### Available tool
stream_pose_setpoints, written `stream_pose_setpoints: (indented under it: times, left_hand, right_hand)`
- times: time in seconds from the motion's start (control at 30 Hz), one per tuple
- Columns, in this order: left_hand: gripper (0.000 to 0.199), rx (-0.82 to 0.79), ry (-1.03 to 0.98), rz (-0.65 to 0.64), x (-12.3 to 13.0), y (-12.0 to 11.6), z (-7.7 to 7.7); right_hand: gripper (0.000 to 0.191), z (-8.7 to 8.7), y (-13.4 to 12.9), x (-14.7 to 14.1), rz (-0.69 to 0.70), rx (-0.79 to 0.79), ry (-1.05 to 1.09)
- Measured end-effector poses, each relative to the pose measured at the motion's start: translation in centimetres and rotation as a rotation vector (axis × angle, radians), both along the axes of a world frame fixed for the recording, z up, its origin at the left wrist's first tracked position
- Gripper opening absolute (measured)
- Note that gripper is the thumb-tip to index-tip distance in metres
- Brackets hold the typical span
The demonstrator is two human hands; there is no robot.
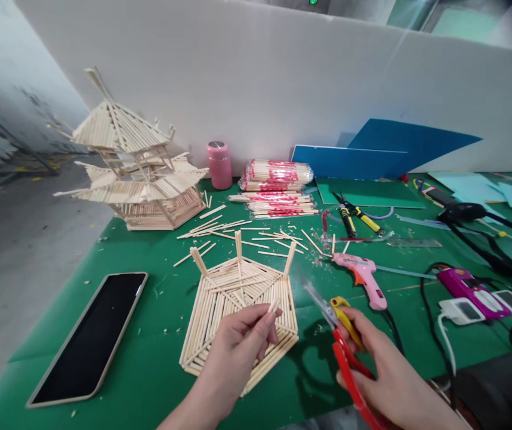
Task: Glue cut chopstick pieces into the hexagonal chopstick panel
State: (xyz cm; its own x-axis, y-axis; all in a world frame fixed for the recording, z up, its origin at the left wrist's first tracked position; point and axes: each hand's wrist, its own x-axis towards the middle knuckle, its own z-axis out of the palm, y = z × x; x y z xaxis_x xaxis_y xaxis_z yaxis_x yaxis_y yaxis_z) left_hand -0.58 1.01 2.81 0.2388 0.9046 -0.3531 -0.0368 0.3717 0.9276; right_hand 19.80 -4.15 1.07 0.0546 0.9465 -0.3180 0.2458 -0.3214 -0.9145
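The right hand (384, 364) sits closest, its grip closed through the handles of red scissors (343, 343), blades parted. The left hand (238, 346) pinches a short wooden stick (274, 307) over the flat stick roof panel (242, 304) on the green desk (148, 370). A pink glue gun (361, 275) lies just beside.
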Motion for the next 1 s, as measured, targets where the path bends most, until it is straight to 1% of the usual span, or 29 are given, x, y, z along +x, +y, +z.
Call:
stream_pose_setpoints:
  times: [0.03,0.1,0.2,0.33,0.43,0.5,0.6,0.83,1.0]
  left_hand:
    - [0.030,0.013,0.007,0.003,-0.1,0.0,0.0]
    - [0.026,0.057,0.023,0.015,-0.5,0.1,-0.2]
    - [0.020,0.145,0.055,0.022,-1.0,0.2,-0.8]
    - [0.019,0.270,0.123,-0.007,-1.4,0.3,-1.2]
    - [0.025,0.343,0.159,-0.034,-1.5,0.3,-1.0]
    - [0.026,0.355,0.168,-0.047,-1.6,0.3,-0.7]
    - [0.022,0.347,0.173,-0.056,-1.7,0.5,-0.5]
    - [0.022,0.334,0.171,-0.069,-2.0,0.5,-1.1]
    - [0.021,0.320,0.155,-0.059,-1.9,0.5,-0.8]
  right_hand:
    - [0.068,0.1,0.0,-0.4,0.020,-0.024,-0.061]
    - [0.074,0.3,0.1,-0.7,0.115,-0.046,-0.179]
    - [0.074,0.1,0.2,-0.5,0.227,0.011,-0.339]
    - [0.077,-0.6,0.1,-0.3,0.235,0.049,-0.456]
    - [0.080,-0.9,0.0,-0.5,0.237,0.059,-0.482]
    - [0.081,-1.0,0.0,-0.5,0.257,0.069,-0.483]
    - [0.082,-1.0,0.0,-0.4,0.284,0.077,-0.480]
    - [0.082,-1.0,-0.2,-0.6,0.307,0.089,-0.516]
    - [0.080,-0.5,-0.1,-0.8,0.297,0.128,-0.500]
